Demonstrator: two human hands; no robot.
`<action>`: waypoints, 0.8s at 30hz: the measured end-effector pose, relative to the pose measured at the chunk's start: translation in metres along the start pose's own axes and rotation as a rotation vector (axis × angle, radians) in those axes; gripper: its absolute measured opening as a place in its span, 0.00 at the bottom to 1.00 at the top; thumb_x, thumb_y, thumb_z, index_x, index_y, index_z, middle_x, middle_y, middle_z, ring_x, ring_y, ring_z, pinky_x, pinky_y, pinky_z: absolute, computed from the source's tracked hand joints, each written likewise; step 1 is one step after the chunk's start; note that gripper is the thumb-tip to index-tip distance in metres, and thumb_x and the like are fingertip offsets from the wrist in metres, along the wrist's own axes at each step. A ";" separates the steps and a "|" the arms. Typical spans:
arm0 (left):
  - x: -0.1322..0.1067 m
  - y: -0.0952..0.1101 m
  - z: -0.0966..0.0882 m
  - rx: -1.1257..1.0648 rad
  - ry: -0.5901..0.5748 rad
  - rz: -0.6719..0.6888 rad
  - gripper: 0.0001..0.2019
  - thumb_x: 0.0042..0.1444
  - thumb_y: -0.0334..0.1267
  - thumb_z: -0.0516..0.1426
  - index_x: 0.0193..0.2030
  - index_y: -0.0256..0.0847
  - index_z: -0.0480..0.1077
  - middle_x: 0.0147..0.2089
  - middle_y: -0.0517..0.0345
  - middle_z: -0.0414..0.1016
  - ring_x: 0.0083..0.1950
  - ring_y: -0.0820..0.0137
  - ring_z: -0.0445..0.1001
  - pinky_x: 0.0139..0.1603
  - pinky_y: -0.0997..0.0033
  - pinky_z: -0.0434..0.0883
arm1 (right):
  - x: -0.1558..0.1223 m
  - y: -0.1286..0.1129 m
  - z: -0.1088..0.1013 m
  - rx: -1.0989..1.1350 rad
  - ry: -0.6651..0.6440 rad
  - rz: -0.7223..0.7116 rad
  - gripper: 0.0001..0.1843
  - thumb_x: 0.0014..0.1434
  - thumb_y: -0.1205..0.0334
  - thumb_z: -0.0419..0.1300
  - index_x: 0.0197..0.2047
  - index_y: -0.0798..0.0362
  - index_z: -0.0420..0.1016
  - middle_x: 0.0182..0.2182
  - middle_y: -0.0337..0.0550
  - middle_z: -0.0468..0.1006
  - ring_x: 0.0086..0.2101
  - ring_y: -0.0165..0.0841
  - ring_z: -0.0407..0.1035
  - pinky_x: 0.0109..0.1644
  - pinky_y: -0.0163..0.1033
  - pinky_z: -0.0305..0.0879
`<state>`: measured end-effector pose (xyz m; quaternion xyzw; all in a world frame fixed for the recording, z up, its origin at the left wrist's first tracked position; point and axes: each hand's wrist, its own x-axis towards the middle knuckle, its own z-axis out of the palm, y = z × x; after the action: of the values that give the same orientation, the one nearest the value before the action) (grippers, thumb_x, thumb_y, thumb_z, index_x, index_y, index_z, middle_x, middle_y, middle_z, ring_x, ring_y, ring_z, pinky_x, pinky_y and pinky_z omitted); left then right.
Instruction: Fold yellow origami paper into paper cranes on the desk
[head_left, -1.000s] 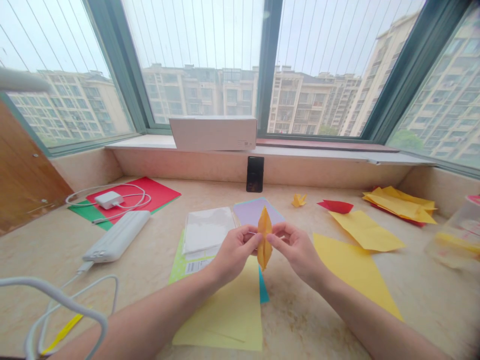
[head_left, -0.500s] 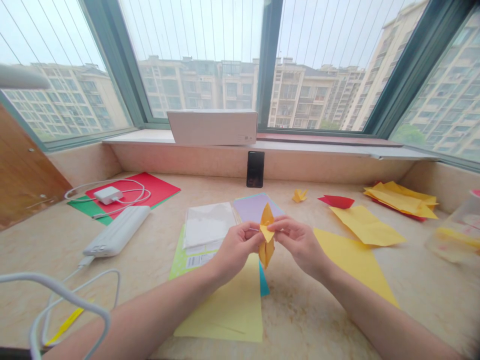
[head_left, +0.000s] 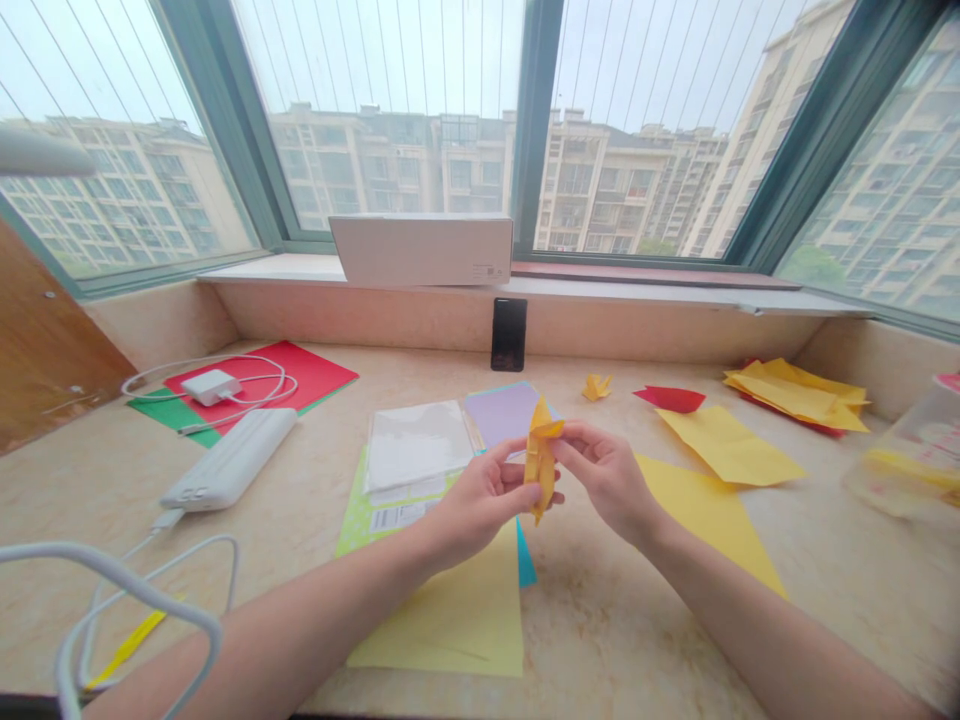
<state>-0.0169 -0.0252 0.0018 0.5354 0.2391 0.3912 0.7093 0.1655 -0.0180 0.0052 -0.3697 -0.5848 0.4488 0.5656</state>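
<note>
A folded yellow origami paper (head_left: 538, 462) stands upright between my hands, above the worktop. Its lower part is pinched by my left hand (head_left: 491, 495), thumb in front and fingers behind. My right hand (head_left: 606, 470) grips a flap near the top with thumb and forefinger. Below my left hand lie a pale yellow sheet (head_left: 450, 620) and a white packet of paper (head_left: 420, 445). Beyond the hands is a purple sheet (head_left: 499, 410). A small yellow folded piece (head_left: 597, 387) and a red folded piece (head_left: 670, 399) rest farther back to the right.
To the right are yellow sheets (head_left: 727, 445), a yellow paper stack (head_left: 795, 392) and a clear plastic container (head_left: 911, 450). A phone (head_left: 508, 335) leans against the back ledge. At left lie a white power bank (head_left: 231, 460), a charger (head_left: 211, 387) with cables and red paper (head_left: 319, 372).
The folded paper has turned, and its top flap now bends toward my right hand. My left hand has shifted its hold lower; my right fingers have moved up to the flap.
</note>
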 end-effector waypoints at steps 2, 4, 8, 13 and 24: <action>0.000 -0.001 -0.001 -0.010 -0.022 -0.006 0.28 0.55 0.40 0.67 0.61 0.44 0.65 0.47 0.48 0.82 0.49 0.58 0.81 0.52 0.60 0.70 | 0.001 0.001 -0.001 0.002 0.004 0.001 0.08 0.57 0.55 0.67 0.38 0.49 0.83 0.32 0.40 0.82 0.32 0.32 0.74 0.41 0.40 0.73; 0.000 0.000 0.000 -0.012 -0.034 -0.015 0.29 0.56 0.40 0.67 0.62 0.45 0.63 0.48 0.48 0.82 0.52 0.57 0.80 0.53 0.60 0.69 | 0.002 0.001 -0.001 -0.003 0.037 -0.030 0.07 0.56 0.56 0.68 0.37 0.49 0.83 0.34 0.40 0.82 0.33 0.32 0.75 0.42 0.40 0.73; -0.002 0.004 0.003 0.008 -0.007 -0.079 0.30 0.53 0.40 0.68 0.61 0.42 0.63 0.47 0.47 0.81 0.47 0.58 0.82 0.54 0.57 0.70 | 0.003 -0.001 -0.002 -0.003 0.141 -0.051 0.07 0.55 0.56 0.69 0.36 0.49 0.83 0.35 0.40 0.82 0.35 0.34 0.75 0.42 0.39 0.73; -0.002 0.004 0.006 0.083 0.108 -0.078 0.24 0.50 0.40 0.70 0.52 0.37 0.69 0.40 0.50 0.81 0.42 0.61 0.82 0.51 0.60 0.73 | 0.005 -0.001 -0.005 -0.037 0.205 -0.009 0.11 0.55 0.55 0.68 0.39 0.52 0.82 0.33 0.42 0.83 0.34 0.35 0.75 0.41 0.41 0.72; -0.002 0.005 0.004 0.089 0.207 -0.134 0.17 0.53 0.45 0.68 0.39 0.35 0.71 0.42 0.47 0.81 0.45 0.61 0.82 0.51 0.61 0.74 | 0.005 -0.002 -0.007 -0.101 0.238 -0.005 0.15 0.55 0.52 0.68 0.40 0.53 0.81 0.35 0.46 0.84 0.38 0.40 0.77 0.47 0.46 0.73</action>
<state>-0.0161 -0.0284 0.0079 0.5061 0.3632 0.3850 0.6810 0.1722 -0.0132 0.0082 -0.4471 -0.5362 0.3703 0.6128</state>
